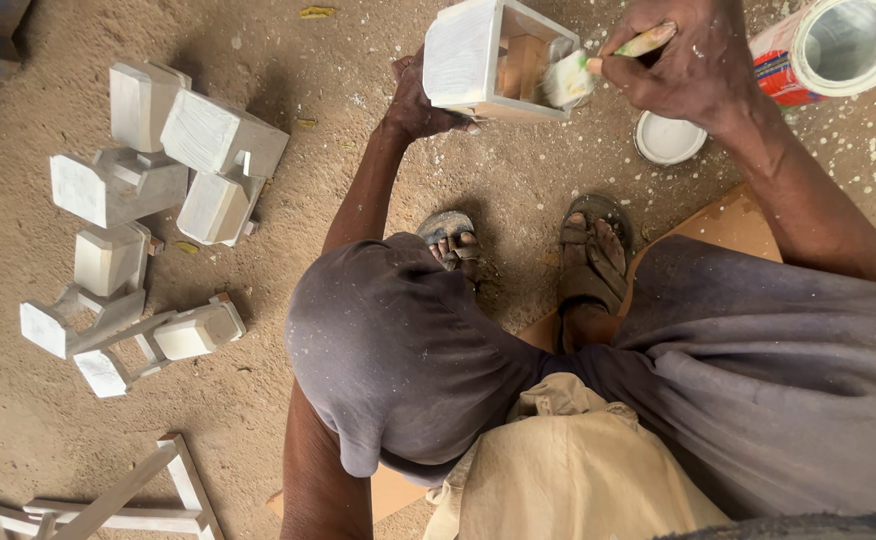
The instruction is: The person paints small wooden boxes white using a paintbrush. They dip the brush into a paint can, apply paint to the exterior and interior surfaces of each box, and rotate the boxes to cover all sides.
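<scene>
Left hand (420, 100) grips white wooden box (478, 55); right hand (680, 62) pinches brush (598, 66), bristles touching box. Paint can (838, 45), lid (670, 138) beside.

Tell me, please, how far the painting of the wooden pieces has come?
Done: the white-coated pieces lie piled on the ground. In hand: the left hand holds a wooden box, and the right hand brushes white inside. Left: its inner wood is still bare.

Informal woodworking or painting workshop, work done seated on a bare dirt floor (518, 190). Evidence: pile of small white-primed wooden pieces (148, 170) lying on the ground, painted wooden frames (108, 500) nearby, open paint can (838, 45) with its lid (669, 138) off, white paint specks on the soil.
</scene>
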Available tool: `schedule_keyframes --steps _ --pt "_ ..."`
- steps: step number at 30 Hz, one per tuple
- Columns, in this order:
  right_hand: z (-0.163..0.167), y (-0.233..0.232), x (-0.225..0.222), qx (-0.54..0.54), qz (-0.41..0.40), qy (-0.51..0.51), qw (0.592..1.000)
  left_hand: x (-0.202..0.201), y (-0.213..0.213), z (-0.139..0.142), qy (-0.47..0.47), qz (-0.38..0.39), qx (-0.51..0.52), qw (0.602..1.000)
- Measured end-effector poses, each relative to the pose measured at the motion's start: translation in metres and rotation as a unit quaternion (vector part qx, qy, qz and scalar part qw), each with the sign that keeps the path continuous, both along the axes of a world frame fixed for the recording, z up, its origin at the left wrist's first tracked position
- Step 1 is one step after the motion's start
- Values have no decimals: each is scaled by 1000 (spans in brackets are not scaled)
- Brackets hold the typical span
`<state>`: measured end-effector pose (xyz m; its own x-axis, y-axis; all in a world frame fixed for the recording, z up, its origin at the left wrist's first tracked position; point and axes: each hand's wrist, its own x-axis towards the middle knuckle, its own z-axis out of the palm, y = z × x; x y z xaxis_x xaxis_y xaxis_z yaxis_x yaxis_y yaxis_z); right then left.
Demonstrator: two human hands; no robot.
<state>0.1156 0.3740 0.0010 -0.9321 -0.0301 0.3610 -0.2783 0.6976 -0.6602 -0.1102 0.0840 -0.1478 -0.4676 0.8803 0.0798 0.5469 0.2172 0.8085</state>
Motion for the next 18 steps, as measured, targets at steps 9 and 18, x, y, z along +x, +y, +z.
schedule_keyframes --steps 9,18 --pt "17 -7 4 108 -18 -7 994 -2 2 -2 93 -35 60 993" --pt "16 -7 11 118 -40 -27 992 -2 3 -2 139 -45 34 989"
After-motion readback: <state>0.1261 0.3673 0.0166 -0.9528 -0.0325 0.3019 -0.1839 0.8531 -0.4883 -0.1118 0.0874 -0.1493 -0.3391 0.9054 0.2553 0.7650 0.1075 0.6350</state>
